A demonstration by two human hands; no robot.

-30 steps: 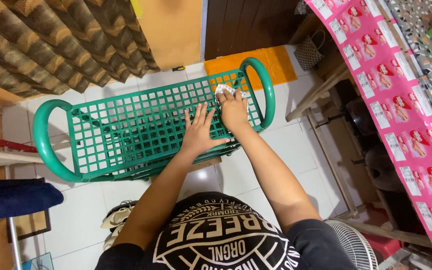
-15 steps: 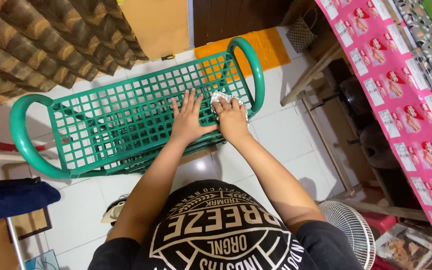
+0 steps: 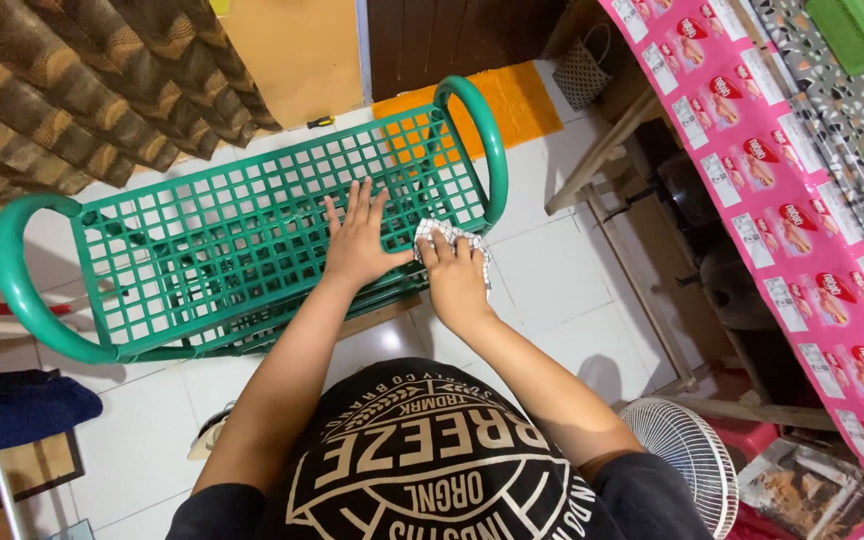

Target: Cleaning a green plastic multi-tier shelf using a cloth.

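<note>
A green plastic grid rack (image 3: 202,240) with rounded end handles stands on the white tiled floor in front of me. My left hand (image 3: 355,240) lies flat on its top shelf with fingers spread, holding nothing. My right hand (image 3: 455,278) presses a small white patterned cloth (image 3: 435,232) against the near right corner of the shelf, fingers closed over it. Most of the cloth is hidden under that hand.
A brown patterned curtain (image 3: 72,90) hangs at the upper left. A table with a pink printed cover (image 3: 792,210) runs along the right. A white fan (image 3: 697,460) stands at the lower right, an orange mat (image 3: 512,95) beyond the rack, and dark blue fabric (image 3: 12,410) at the left.
My right hand has drawn the cloth from the far right of the shelf toward the near edge. The left hand stays flat on the grid. The view has shifted left.
</note>
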